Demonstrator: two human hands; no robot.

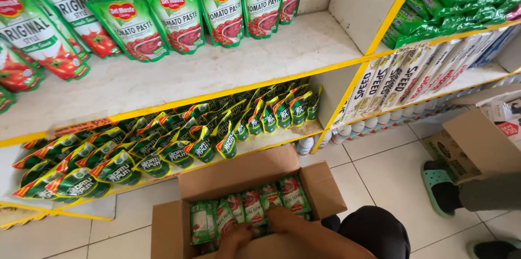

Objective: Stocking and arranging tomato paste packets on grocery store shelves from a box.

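An open cardboard box [255, 172] sits on the tiled floor in front of the shelves, filled with several green and red sauce pouches [247, 204] standing in a row. My left hand [236, 237] and my right hand [282, 218] are both down inside the box, fingers pressed among the pouches near its front wall. Whether either hand has closed around a pouch is hidden by the fingers and the packs.
White shelves with yellow edges [217, 93] hold green tomato sauce pouches [179, 17] above and small green sachets [163, 145] below. Another person's foot in a green sandal [439, 185] stands at right beside a second cardboard box [472, 145]. White packets [401, 77] fill the right shelf.
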